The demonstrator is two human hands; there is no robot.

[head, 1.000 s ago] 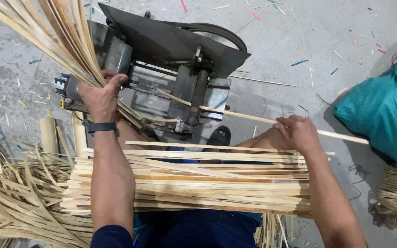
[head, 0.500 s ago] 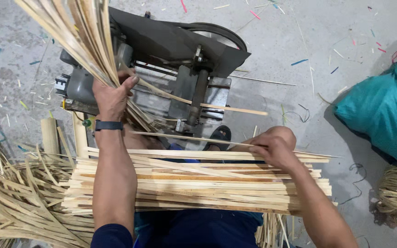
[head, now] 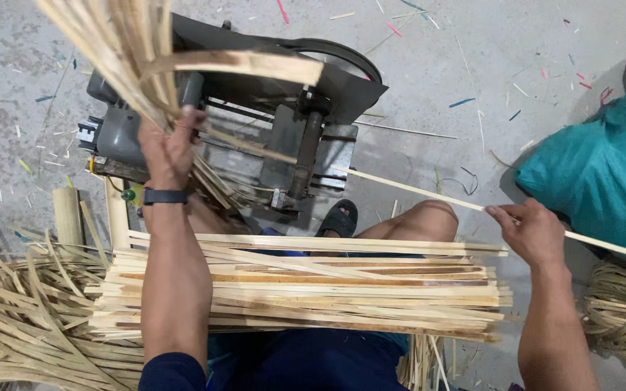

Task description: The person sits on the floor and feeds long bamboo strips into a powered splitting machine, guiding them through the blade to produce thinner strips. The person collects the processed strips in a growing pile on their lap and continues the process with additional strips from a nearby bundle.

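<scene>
Bamboo strip (head: 429,194), thin and pale, is running from the grey machine (head: 255,137) out toward the right, and the right hand (head: 534,232) is pinching it between thumb and fingers, closed narrow around it, just beside the teal sack (head: 603,174) lying on the concrete floor (head: 458,65). Left hand (head: 167,148) is gripping a bundle of strips (head: 121,51), fist closed tight on it, with the bundle fanning up and to the left above the machine; a dark wristband (head: 164,196) is sitting on that wrist. Across the person's lap a flat stack of slats (head: 306,289) is lying crosswise, reaching from the left forearm to past the right knee. Loose curled shavings (head: 30,318) are piling on the floor at the lower left, and a coiled heap (head: 624,311) is resting at the lower right, under the sack's edge
</scene>
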